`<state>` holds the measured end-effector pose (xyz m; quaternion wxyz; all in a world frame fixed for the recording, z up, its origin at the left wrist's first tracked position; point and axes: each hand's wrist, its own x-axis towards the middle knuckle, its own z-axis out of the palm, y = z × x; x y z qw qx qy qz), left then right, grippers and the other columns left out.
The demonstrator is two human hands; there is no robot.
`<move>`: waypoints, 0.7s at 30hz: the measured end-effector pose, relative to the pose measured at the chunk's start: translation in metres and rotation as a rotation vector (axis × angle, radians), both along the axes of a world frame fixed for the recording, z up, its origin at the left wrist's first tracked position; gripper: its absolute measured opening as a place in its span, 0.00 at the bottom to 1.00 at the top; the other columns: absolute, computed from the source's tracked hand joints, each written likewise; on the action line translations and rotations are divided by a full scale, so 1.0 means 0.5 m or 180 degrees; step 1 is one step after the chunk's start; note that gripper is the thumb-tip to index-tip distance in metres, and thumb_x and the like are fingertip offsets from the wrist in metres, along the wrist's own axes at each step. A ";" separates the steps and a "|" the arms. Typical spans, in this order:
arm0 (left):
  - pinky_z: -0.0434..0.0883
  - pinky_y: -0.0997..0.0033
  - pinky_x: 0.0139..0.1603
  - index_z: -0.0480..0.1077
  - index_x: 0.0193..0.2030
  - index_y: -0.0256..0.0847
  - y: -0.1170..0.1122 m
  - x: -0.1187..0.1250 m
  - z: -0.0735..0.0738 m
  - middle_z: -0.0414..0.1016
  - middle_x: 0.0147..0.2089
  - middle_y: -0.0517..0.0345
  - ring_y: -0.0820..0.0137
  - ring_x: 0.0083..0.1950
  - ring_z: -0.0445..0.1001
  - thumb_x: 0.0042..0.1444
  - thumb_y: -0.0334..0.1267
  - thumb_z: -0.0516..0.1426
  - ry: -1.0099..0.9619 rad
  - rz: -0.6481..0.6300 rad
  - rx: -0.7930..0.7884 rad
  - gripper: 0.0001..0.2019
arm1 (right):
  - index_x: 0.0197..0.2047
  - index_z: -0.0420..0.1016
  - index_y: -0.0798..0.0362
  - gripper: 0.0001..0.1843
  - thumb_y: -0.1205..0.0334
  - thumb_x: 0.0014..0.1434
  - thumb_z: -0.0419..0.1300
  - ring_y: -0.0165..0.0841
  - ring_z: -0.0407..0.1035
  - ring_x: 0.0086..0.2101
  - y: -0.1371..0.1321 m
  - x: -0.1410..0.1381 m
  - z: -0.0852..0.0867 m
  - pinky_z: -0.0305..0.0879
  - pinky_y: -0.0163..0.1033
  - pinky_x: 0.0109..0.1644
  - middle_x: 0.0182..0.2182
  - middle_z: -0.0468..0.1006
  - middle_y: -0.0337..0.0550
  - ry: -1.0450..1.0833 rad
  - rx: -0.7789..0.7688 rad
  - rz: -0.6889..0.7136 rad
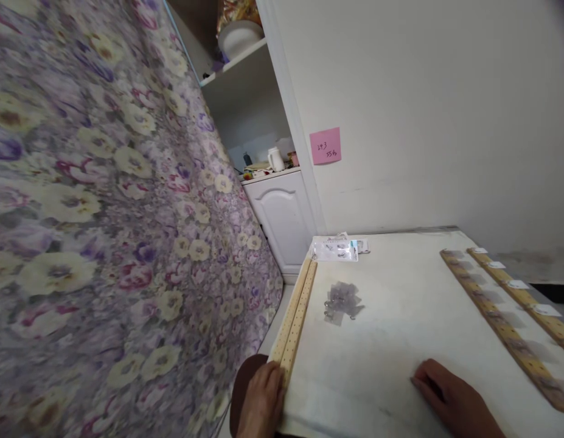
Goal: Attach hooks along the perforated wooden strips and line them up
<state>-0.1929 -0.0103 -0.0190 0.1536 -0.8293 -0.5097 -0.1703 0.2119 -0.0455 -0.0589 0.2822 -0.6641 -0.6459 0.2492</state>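
My left hand [262, 395] lies at the near left edge of the white table [382, 359]. Its fingers curl over the near end of two pale wooden strips [294, 316] with rows of small holes, laid side by side along that edge. Under the fingers, the strips' ends are hidden. Low on the right, my right hand [450, 395] rests with fingers curled in and nothing visible in them. Between and beyond the hands sits a loose pile of small clear plastic packets [343, 301], with small metal pieces showing at some corners.
Clear-fronted packages [335, 249] lie at the far left table corner. Two brown wooden strips [501, 322] carrying small cards or packets run down the right side. A floral curtain [126, 213] hangs at left. A pink note [326, 146] is on the wall beside a white cupboard [282, 219].
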 end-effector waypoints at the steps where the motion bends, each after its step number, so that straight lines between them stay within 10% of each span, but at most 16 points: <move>1: 0.74 0.64 0.48 0.70 0.48 0.44 0.003 0.000 0.008 0.75 0.48 0.51 0.63 0.49 0.75 0.58 0.39 0.54 0.0036 -0.0082 0.0031 0.11 | 0.31 0.67 0.48 0.14 0.49 0.60 0.48 0.33 0.70 0.29 0.000 -0.001 0.001 0.62 0.35 0.34 0.26 0.76 0.36 0.0000 0.0015 0.0003; 21: 0.73 0.67 0.47 0.69 0.46 0.47 -0.024 0.060 0.063 0.75 0.47 0.54 0.66 0.47 0.74 0.62 0.41 0.50 -0.0077 -0.0241 -0.0601 0.09 | 0.32 0.66 0.48 0.16 0.47 0.62 0.46 0.33 0.71 0.31 0.006 0.008 -0.021 0.62 0.36 0.37 0.29 0.76 0.37 0.0025 -0.0140 0.0126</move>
